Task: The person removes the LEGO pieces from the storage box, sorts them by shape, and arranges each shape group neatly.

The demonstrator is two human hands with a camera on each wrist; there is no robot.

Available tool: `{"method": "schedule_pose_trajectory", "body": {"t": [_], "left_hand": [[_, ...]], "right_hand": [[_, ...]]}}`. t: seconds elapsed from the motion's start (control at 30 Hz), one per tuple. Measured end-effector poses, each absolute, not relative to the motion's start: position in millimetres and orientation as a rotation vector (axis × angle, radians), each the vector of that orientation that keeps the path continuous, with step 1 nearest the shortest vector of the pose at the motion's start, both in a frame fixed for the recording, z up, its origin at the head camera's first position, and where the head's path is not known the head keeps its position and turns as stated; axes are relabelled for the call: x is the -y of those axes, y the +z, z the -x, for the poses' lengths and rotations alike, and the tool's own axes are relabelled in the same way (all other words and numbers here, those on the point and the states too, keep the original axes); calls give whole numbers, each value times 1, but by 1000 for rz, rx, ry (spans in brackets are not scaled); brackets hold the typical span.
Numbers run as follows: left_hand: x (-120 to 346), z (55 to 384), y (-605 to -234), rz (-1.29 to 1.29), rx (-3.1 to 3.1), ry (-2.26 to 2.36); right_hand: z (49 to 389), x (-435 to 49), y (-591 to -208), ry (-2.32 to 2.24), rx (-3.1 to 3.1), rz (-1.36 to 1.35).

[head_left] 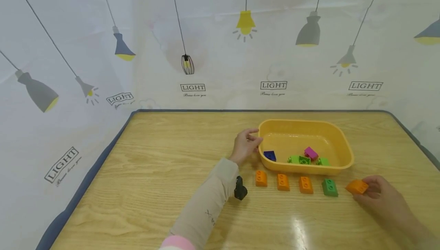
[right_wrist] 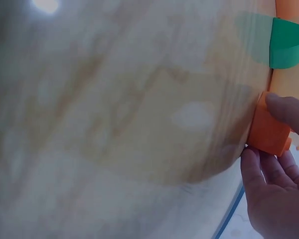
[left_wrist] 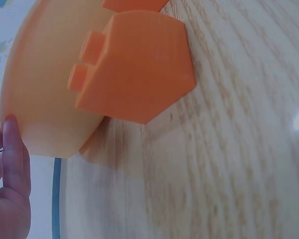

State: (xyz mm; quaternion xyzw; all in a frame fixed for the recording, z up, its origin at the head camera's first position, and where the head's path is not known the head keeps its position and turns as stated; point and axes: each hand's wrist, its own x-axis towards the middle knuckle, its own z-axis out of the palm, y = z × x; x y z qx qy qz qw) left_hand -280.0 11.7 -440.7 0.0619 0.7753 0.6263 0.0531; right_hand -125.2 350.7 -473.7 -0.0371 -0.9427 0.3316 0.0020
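Observation:
At the left end of a yellow plastic tub (head_left: pixel 306 169), my left hand (head_left: pixel 243 145) holds the rim, one fingertip against the outer wall in the left wrist view. My right hand (head_left: pixel 383 196) pinches an orange toy brick (head_left: pixel 357 186) between thumb and fingers, close over the table, right of the row. That row, along the tub's front, has a green brick (head_left: pixel 330 187) at its right end and three orange bricks, the rightmost (head_left: pixel 306 185) beside the green one. In the left wrist view, an orange brick (left_wrist: pixel 139 64) with two studs stands close to the camera.
Inside the tub lie a dark blue brick (head_left: pixel 269 155), a magenta brick (head_left: pixel 311 153) and several light green bricks (head_left: pixel 304 160). A small black object (head_left: pixel 240 189) is by my left sleeve. The wooden table (head_left: pixel 165 173) ends at a white wall covering (head_left: pixel 223 89) printed with lamps.

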Motion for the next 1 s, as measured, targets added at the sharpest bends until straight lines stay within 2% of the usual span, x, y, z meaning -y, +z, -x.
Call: {"method": "schedule_pose_trajectory", "body": {"t": [0.3,0.53,0.7,1.0], "left_hand": [[-12,280,-443,-219,-2342,1929],[-11,280,-442,-217,-2356,1922],[-11,279,-442,-222,-2357,1923],[-10,277,-439,-207,-2325,1940]], "right_hand": [[132,-359,-471,1092,3057,114],[137,-364,-465,987,3012,-258],[136,-366,-468,984,2922,-405],[136,-361,-466,882,2995,-204]]}}
